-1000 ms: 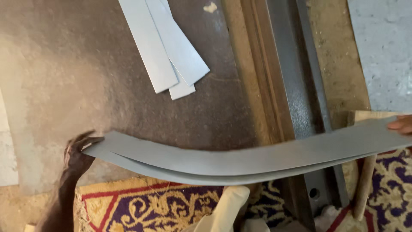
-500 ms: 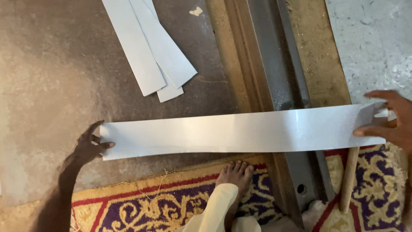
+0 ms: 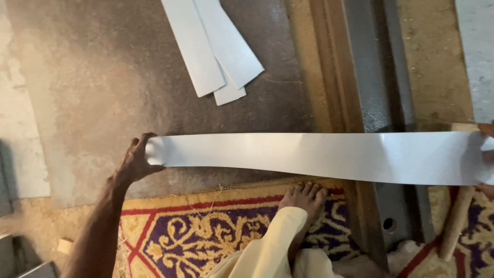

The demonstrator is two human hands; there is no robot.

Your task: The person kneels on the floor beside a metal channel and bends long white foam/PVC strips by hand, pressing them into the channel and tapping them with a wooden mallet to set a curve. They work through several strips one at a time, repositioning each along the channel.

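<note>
Strip now flatter, shifted right | left hand (image 3: 136, 160) grips long metal strip (image 3: 319, 155); right hand (image 3: 486, 128) fingers' grip unclear | cut strips (image 3: 216, 49) beyond, foot (image 3: 303, 198) beneath

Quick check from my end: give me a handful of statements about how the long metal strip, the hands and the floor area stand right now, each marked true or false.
1. The left hand grips one end of the long metal strip. True.
2. The strip is rolled into a tight coil. False: it is stretched out nearly flat from hand to hand.
3. The right hand is at the strip's other end, at the picture's edge. True, though it is mostly cut off.
4. The shorter metal strips lie on top of the patterned rug. False: they lie on the dark floor beyond the long strip.
5. A bare foot rests on the rug's edge near the strip. True.
</note>
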